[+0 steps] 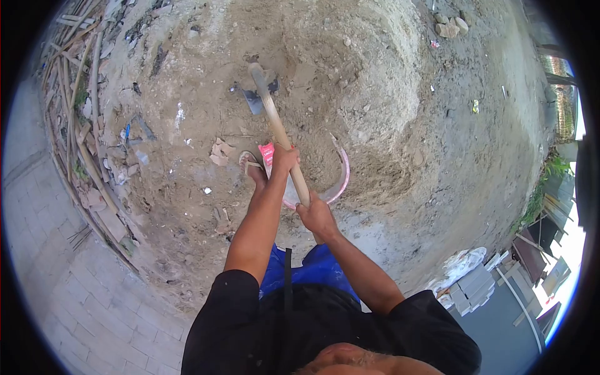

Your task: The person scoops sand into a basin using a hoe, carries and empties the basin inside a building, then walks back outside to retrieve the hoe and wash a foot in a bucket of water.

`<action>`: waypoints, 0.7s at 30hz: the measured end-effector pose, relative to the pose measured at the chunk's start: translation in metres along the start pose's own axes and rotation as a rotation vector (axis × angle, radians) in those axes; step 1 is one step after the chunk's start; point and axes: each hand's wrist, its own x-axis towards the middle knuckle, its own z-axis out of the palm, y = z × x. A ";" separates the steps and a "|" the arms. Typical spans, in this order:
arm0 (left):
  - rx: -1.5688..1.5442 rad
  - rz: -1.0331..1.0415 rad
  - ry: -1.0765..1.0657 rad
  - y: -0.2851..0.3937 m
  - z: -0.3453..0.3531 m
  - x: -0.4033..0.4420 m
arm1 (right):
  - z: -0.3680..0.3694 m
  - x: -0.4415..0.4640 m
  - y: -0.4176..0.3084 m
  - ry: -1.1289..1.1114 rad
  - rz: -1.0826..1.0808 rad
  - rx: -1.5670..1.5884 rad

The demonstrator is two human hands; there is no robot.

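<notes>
A hoe with a long wooden handle reaches away from me over loose soil. Its dark metal blade is against the dirt. My left hand is wrapped round the middle of the handle. Nearer my body, my right hand grips the handle close to its end. Beneath the handle lies a curved pink-rimmed object, partly hidden by the handle and my hands. A red packet or label with white lettering shows beside my left wrist. My sandalled foot stands left of it.
Wooden poles and debris line the left side, beside a block wall or paving. A high mound of pale soil rises to the right. Stones lie at the upper right. Stacked grey pieces and boards are at the lower right.
</notes>
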 end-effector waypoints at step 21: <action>0.017 -0.200 -0.224 -0.106 0.091 -0.216 | -0.028 -0.172 0.181 -0.072 0.099 0.047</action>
